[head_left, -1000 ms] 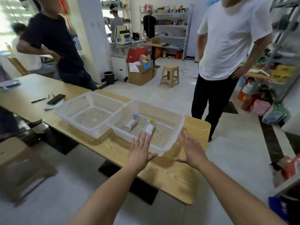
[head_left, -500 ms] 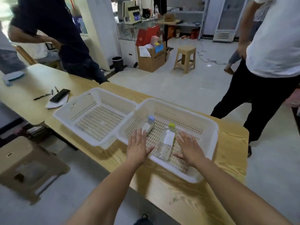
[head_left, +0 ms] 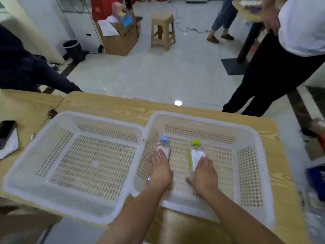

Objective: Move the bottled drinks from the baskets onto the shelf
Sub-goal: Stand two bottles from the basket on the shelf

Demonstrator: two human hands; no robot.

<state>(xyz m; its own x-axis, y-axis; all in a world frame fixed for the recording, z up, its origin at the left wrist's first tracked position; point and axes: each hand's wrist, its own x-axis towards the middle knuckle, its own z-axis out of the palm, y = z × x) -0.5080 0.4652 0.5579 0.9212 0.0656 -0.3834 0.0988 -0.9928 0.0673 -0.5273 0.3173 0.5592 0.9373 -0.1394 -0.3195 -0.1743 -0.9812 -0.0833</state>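
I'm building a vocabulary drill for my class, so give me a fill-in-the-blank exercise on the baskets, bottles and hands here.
1. The left hand rests on the bottle with the ___ cap.
2. The right hand rests on the other bottle, whose cap is ___.
3. Both lie on their sides in the basket on the ___.

Missing words: blue; yellow-green; right

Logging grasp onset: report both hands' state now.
Left hand: over the blue-capped bottle, grip cannot be told.
Right hand: over the green-capped bottle, grip cannot be told.
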